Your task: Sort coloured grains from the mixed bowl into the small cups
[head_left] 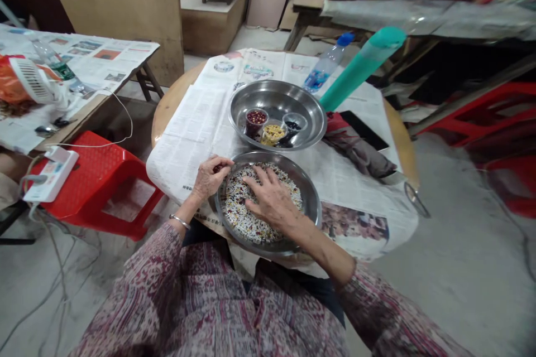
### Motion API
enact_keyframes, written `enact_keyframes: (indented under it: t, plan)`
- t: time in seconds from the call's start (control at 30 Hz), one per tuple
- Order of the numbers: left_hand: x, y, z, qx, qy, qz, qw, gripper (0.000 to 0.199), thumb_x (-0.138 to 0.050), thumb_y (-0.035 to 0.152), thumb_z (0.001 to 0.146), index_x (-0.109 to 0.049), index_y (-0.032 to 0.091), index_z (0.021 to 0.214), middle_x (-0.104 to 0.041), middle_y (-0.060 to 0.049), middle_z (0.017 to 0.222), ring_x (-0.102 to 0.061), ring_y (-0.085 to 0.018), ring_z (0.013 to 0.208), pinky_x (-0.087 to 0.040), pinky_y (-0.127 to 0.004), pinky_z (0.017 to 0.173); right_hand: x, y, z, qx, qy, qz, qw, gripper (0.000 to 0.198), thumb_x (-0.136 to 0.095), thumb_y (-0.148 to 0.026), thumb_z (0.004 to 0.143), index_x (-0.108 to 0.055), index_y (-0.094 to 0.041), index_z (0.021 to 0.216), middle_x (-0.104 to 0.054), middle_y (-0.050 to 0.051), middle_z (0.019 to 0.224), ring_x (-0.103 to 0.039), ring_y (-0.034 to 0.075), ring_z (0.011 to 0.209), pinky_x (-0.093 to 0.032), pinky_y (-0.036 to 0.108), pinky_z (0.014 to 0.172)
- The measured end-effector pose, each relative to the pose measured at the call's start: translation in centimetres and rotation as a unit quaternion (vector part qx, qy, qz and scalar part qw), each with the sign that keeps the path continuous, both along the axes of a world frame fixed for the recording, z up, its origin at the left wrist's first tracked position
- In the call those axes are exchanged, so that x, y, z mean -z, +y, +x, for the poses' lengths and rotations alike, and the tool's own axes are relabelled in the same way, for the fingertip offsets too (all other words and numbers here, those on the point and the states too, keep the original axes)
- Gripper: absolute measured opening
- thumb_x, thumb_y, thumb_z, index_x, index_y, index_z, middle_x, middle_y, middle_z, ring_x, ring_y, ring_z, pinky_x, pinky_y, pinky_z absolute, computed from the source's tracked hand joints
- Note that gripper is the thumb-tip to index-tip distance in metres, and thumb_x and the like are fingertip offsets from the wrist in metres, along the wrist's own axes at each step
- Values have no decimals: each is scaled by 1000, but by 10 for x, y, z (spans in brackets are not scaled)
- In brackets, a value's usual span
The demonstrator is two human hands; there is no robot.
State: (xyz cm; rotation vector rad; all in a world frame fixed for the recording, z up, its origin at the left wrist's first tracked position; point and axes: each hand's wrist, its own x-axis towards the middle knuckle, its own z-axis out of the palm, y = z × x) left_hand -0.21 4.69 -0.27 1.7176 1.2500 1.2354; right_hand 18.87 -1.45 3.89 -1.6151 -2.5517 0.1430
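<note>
The near steel basin [313, 201] holds a bed of mixed grains and beans [238, 206], mostly white with red, yellow and black bits. My left hand [207, 178] is curled at its left rim, with dark red beans [218, 168] showing between thumb and fingers. Fingers spread, my right hand [274, 201] lies palm down on the mix. Behind it stands a second steel basin [276, 92] with three clear cups: one of red beans [256, 117], one of yellow kernels [274, 133], and one of black beans [293, 124].
Newspaper [184, 134] covers the round table. A water bottle [329, 61], a green cylinder [364, 67], a dark phone-like slab [364, 129] and a folded umbrella-like bundle [360, 153] lie to the right. At left, a red stool [96, 178] bears a power strip [52, 173] with trailing cords.
</note>
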Motion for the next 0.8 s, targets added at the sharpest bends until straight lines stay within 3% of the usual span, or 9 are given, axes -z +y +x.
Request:
enact_keyframes:
  t: [0.13, 0.27, 0.4, 0.57, 0.63, 0.8]
  plan:
    - [0, 0, 0, -1, 2, 3, 1000, 16, -61, 10, 79, -74, 18, 86, -61, 1, 76, -52, -10, 65, -43, -23, 63, 5, 3, 19, -12, 13, -61, 998, 20, -51, -12, 86, -65, -18, 99, -64, 13, 109, -56, 25, 104, -47, 36, 88]
    - [0, 0, 0, 1, 6, 8, 1000, 18, -60, 9, 79, -74, 17, 86, -62, 1, 77, -53, -10, 67, -44, -23, 65, 9, -3, 29, -32, 113, -120, 986, 20, -49, -4, 80, -63, -18, 80, -64, 5, 86, -58, 17, 82, -45, 30, 78]
    - [0, 0, 1, 4, -1, 1, 1000, 17, -60, 10, 80, -73, 18, 87, -63, 0, 78, -53, -10, 66, -44, -24, 65, 0, -26, 22, -92, 184, -162, 965, 21, -51, -4, 82, -66, -19, 85, -65, 3, 86, -60, 14, 79, -45, 28, 76]
    - [0, 0, 1, -1, -5, 0, 1000, 16, -61, 10, 80, -73, 19, 86, -62, 1, 77, -52, -10, 65, -45, -24, 66, -8, -45, 15, -175, 105, -156, 966, 21, -49, -12, 92, -68, -20, 97, -67, 7, 97, -61, 18, 90, -48, 30, 77]
    - [0, 0, 1, -3, -8, -3, 1000, 15, -61, 10, 80, -73, 18, 86, -62, 1, 77, -52, -10, 66, -45, -24, 66, -6, -39, 19, -150, 55, -132, 978, 23, -47, -13, 93, -68, -19, 97, -67, 9, 97, -61, 21, 94, -50, 32, 78]
    - [-2, -1, 1, 1, -2, -5, 1000, 17, -61, 9, 79, -73, 17, 87, -63, 1, 78, -53, -10, 67, -45, -23, 67, 3, -18, 39, 21, 23, -20, 999, 23, -55, -23, 92, -67, -17, 111, -64, 15, 119, -57, 30, 111, -52, 41, 87]
